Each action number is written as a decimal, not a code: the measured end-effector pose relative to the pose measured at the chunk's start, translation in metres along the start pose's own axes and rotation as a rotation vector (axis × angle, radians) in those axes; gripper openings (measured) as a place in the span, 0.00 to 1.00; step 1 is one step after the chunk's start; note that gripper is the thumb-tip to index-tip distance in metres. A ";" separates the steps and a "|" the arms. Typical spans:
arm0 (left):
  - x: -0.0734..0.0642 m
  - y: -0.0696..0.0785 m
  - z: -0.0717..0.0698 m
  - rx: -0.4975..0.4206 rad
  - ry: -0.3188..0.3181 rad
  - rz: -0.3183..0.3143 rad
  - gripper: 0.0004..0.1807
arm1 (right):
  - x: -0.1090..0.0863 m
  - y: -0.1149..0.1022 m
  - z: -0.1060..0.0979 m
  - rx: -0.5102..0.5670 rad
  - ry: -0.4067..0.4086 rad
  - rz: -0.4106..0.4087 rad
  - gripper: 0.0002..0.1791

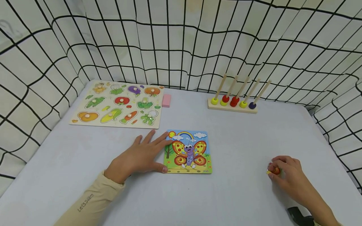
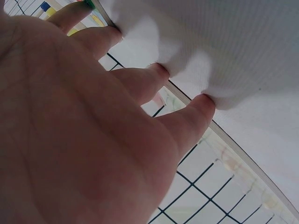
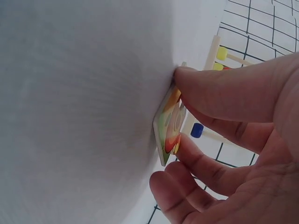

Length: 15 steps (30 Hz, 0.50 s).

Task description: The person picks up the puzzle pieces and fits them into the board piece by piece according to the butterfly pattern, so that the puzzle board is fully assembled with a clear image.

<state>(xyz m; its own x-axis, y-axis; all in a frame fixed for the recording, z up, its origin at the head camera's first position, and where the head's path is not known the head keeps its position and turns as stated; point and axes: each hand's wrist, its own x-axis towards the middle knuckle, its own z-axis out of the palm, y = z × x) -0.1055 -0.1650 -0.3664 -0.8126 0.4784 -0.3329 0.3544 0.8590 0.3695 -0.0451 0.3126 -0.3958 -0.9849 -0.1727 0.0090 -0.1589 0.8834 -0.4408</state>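
A square butterfly jigsaw puzzle (image 1: 190, 152) lies on the table in front of the person. My left hand (image 1: 144, 155) rests spread at its left side, with the thumb and index finger touching its edge. In the left wrist view the left hand (image 2: 88, 121) has its fingers apart and fingertips down on the white surface. To the right, my right hand (image 1: 289, 175) pinches a small flat puzzle piece (image 3: 168, 123) printed in green, orange and red. In the right wrist view the thumb and fingers of the right hand (image 3: 233, 140) hold the piece by its edges, close to the tabletop.
A wooden vegetable peg puzzle board (image 1: 110, 108) lies at the back left, with a pink block (image 1: 166, 100) by its right edge. A bead stacker with upright pegs (image 1: 232, 108) stands at the back right. Black wire mesh (image 1: 175, 50) encloses the table's back and sides.
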 end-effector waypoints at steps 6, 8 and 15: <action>0.000 0.000 0.000 0.001 -0.002 -0.001 0.54 | -0.001 0.002 0.001 -0.004 0.018 -0.015 0.14; 0.000 0.000 0.000 -0.002 -0.003 -0.001 0.55 | -0.001 0.002 0.002 -0.014 0.021 -0.015 0.14; 0.001 0.000 0.000 0.009 0.000 -0.004 0.55 | -0.002 0.001 0.001 -0.024 0.023 -0.017 0.14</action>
<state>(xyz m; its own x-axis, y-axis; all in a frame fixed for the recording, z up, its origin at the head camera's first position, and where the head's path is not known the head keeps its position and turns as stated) -0.1063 -0.1642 -0.3664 -0.8140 0.4753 -0.3340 0.3554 0.8622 0.3609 -0.0435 0.3139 -0.3971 -0.9833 -0.1784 0.0371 -0.1774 0.8904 -0.4192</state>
